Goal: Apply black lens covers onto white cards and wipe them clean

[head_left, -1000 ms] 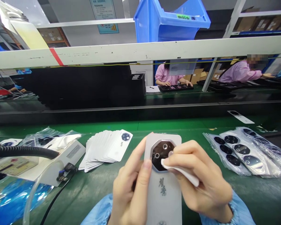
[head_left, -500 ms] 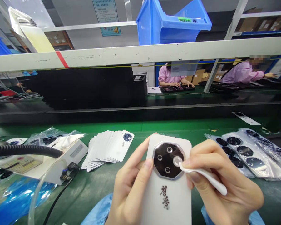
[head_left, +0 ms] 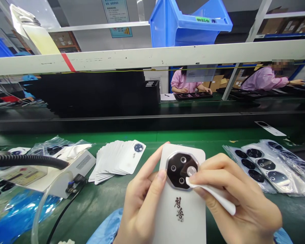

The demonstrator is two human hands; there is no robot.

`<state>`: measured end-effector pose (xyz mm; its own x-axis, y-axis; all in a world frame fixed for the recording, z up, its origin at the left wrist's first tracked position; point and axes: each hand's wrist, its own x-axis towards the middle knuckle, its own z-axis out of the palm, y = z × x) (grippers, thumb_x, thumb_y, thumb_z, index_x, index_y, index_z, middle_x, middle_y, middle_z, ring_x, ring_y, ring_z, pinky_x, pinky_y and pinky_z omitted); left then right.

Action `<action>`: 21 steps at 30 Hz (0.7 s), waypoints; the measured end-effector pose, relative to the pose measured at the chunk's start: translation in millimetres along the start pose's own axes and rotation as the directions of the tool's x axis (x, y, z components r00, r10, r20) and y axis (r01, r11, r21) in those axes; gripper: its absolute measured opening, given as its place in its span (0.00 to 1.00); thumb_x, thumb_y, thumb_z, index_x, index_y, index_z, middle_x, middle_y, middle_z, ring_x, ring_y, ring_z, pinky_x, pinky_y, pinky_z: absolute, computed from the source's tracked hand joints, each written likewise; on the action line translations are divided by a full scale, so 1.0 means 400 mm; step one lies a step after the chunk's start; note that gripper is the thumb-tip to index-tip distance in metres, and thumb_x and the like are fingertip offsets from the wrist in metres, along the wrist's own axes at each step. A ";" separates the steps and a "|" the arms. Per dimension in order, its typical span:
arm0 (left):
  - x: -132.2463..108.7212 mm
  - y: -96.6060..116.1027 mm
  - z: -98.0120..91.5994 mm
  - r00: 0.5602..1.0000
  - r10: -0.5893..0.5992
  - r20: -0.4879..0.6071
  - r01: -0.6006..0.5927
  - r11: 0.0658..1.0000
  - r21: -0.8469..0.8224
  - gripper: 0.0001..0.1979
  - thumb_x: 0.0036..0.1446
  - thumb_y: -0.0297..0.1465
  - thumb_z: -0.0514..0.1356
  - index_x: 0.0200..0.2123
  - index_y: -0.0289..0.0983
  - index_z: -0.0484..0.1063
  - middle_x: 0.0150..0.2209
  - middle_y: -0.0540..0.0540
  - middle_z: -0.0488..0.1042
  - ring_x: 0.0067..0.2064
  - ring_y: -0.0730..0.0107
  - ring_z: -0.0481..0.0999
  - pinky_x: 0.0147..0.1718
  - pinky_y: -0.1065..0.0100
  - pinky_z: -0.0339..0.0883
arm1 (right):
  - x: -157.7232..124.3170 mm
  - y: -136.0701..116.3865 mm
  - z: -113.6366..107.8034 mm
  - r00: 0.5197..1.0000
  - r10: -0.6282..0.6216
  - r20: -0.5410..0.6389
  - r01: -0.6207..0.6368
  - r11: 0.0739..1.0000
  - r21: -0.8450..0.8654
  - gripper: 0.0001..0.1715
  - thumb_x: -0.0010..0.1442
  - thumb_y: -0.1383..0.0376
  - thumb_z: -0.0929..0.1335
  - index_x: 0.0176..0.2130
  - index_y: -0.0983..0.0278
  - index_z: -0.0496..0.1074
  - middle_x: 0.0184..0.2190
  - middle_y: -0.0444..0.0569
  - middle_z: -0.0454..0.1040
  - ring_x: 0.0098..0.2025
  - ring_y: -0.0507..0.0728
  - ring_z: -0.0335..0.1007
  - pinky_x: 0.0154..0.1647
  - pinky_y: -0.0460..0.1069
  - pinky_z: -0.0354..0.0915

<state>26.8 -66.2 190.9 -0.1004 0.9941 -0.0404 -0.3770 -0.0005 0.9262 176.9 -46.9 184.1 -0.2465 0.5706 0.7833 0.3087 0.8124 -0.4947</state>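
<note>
My left hand (head_left: 142,206) grips a white phone back cover (head_left: 181,210) upright by its left edge. The cover carries a black octagonal camera plate (head_left: 181,170) with a silver rim and dark characters printed below it. My right hand (head_left: 237,200) pinches a folded white cloth (head_left: 213,194). The cloth's tip touches the right side of the camera plate.
A fanned stack of white back covers (head_left: 119,161) lies on the green belt (head_left: 104,200) to the left. Clear bags of black camera plates (head_left: 264,166) lie to the right. A black hose (head_left: 27,162) and a white box (head_left: 66,169) sit at left. People in pink work at a bench across the line.
The cover has been lifted closer and turned more upright. The cloth slid off the middle of the camera plate to its right edge, and now it presses on the plate's right side again.
</note>
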 end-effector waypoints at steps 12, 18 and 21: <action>-0.016 -0.007 0.005 0.999 0.010 -0.044 -0.006 0.996 0.088 0.28 0.52 0.42 0.62 0.57 0.45 0.67 0.18 0.52 0.68 0.16 0.80 0.59 0.16 0.78 0.55 | -0.003 0.006 -0.007 0.971 -0.099 0.216 0.150 0.961 -0.231 0.15 0.54 0.79 0.63 0.40 0.67 0.71 0.32 0.49 0.67 0.31 0.50 0.65 0.26 0.44 0.63; -0.018 -0.004 0.012 0.996 0.006 -0.087 0.005 0.992 0.126 0.29 0.51 0.43 0.62 0.57 0.44 0.67 0.16 0.52 0.68 0.15 0.80 0.58 0.14 0.78 0.52 | 0.008 0.005 -0.022 0.981 -0.055 0.186 0.063 0.997 -0.039 0.13 0.56 0.79 0.64 0.39 0.67 0.70 0.32 0.48 0.66 0.31 0.49 0.64 0.28 0.44 0.64; -0.020 0.002 0.012 0.996 -0.007 -0.085 0.019 0.991 0.132 0.30 0.52 0.42 0.61 0.59 0.43 0.64 0.15 0.52 0.68 0.14 0.79 0.59 0.14 0.78 0.54 | 0.013 -0.002 -0.021 0.995 -0.017 0.097 0.010 0.998 0.069 0.12 0.56 0.79 0.65 0.37 0.66 0.71 0.31 0.47 0.66 0.31 0.49 0.65 0.27 0.44 0.65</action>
<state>31.8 -73.6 193.6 -0.1757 0.9813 -0.0789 -0.2538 0.0323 0.9667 182.9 -45.5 191.8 -0.3396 0.5659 0.7513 0.2420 0.8244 -0.5116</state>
